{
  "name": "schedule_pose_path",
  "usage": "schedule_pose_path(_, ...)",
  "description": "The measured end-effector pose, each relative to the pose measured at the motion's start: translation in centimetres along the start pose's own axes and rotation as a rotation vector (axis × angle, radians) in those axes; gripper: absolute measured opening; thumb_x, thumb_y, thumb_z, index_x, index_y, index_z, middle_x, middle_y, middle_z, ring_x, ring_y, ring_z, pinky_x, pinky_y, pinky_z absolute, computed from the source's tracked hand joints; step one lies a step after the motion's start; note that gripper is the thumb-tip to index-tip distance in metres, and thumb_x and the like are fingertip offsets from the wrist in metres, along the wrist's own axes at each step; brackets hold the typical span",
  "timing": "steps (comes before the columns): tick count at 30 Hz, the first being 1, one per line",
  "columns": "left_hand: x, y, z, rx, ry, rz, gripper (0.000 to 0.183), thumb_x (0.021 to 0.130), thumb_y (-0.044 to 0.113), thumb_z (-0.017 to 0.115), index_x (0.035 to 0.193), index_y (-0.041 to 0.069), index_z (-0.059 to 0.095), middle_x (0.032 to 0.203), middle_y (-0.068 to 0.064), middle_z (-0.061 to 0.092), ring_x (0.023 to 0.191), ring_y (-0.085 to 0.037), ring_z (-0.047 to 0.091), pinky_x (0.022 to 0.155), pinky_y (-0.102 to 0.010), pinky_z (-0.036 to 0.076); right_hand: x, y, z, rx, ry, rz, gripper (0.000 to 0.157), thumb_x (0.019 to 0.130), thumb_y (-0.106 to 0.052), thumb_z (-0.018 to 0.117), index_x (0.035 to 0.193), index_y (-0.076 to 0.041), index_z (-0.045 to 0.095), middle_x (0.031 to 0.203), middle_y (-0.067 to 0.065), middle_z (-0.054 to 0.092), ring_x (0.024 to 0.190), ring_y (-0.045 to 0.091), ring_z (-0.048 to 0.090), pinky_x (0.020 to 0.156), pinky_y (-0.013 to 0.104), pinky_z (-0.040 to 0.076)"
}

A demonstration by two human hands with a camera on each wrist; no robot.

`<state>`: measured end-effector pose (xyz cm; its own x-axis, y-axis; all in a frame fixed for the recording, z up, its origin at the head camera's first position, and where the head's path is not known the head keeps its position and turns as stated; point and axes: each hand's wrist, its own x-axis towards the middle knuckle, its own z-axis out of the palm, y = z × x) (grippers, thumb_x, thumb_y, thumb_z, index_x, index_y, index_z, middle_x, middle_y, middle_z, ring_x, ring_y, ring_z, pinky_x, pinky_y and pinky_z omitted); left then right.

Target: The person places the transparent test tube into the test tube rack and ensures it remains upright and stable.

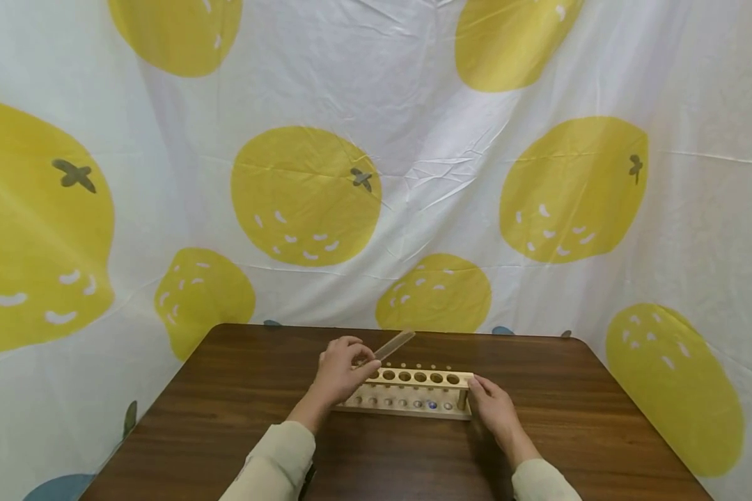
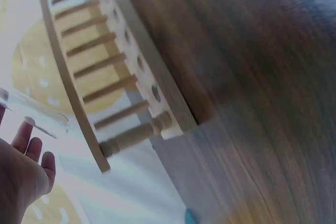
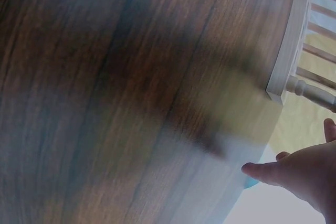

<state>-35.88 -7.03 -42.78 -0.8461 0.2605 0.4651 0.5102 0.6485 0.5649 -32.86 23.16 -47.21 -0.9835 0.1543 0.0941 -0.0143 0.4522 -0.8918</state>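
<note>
A wooden test tube rack (image 1: 407, 413) stands on the table, with a row of round holes along its upper board and a row of pegs behind. My left hand (image 1: 343, 370) is over the rack's left part and pinches a clear test tube (image 1: 396, 344), which tilts up to the right. In the left wrist view the tube (image 2: 44, 116) lies between thumb and fingers, beside the rack's upper board. At the rack's right end, my right hand (image 1: 495, 409) holds the upper corner. One hollow in the base looks blue (image 1: 432, 405). My left hand hides the rack's left end.
The dark wood-grain table (image 1: 225, 396) has rounded far corners. A white cloth (image 1: 439, 160) with large yellow lemons hangs behind it and along both sides.
</note>
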Motion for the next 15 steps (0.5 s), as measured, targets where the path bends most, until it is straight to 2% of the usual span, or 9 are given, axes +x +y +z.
schedule_pose_path(5, 0.4, -0.8, -1.3, -0.157, 0.056, -0.105, 0.019, 0.097, 0.034, 0.066, 0.101, 0.016, 0.071, 0.138, -0.016, 0.05, 0.134, -0.043, 0.034, 0.104, -0.067, 0.02, 0.0, 0.1, 0.0, -0.005, -0.001, 0.002, 0.056, 0.108, -0.033, 0.043, 0.142, 0.01, 0.045, 0.147, 0.033, 0.038, 0.137, 0.051, 0.031, 0.112, 0.059, 0.026)
schedule_pose_path(9, 0.7, -1.4, -1.8, -0.215, 0.109, -0.141, 0.027, 0.099, 0.035, 0.062, 0.109, 0.011, 0.072, 0.141, -0.017, 0.048, 0.137, -0.045, 0.029, 0.106, -0.07, 0.015, 0.1, 0.2, 0.0, -0.002, 0.0, 0.004, 0.055, 0.108, -0.033, 0.043, 0.142, 0.01, 0.045, 0.147, 0.033, 0.038, 0.137, 0.051, 0.032, 0.112, 0.059, 0.026)
schedule_pose_path(15, 0.8, -2.0, -1.8, -0.334, 0.175, -0.173, 0.033, 0.1, 0.029, 0.06, 0.117, 0.002, 0.069, 0.14, -0.02, 0.046, 0.138, -0.045, 0.027, 0.108, -0.067, 0.021, 0.2, 0.4, 0.1, 0.003, 0.003, 0.004, 0.056, 0.108, -0.034, 0.043, 0.142, 0.01, 0.045, 0.146, 0.033, 0.039, 0.137, 0.051, 0.032, 0.112, 0.059, 0.027)
